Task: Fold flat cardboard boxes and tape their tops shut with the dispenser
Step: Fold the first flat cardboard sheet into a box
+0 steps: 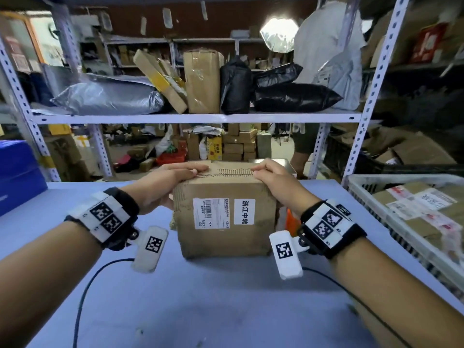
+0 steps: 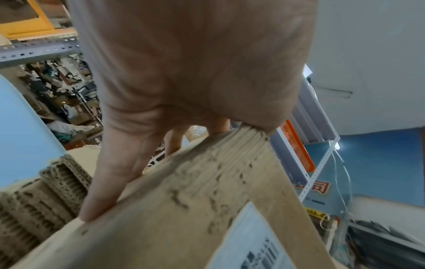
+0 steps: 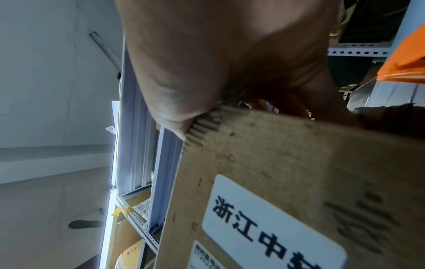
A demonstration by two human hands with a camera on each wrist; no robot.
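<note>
The cardboard box [image 1: 224, 212] stands upright in the middle of the blue worktop [image 1: 200, 297], right in front of the person. Its top flaps are folded down and meet along a rough seam. No tape shows on the seam yet, and I cannot see a tape dispenser anywhere.

The box looks old and worn. Its edges are torn, and the wavy inside of the card shows at the corners. I think it is light and fairly stiff, but weak at those ragged edges, so pulling there could rip it. The flaps may want to spring back up. The best place to hold it is flat on top, near the two ends of the seam, pressing down.

That is just where the hands are. The left hand [image 1: 165, 187] lies over the top left corner, with straight fingers flat on the flap and the thumb down the near side. The right hand [image 1: 273, 177] sits on the top right corner with its fingers bent over the flap, pressing it down. The box is between the two hands, touching both.

Two white labels are stuck on the near side. A white crate [image 1: 371, 182] of parcels stands well off to the right.
</note>
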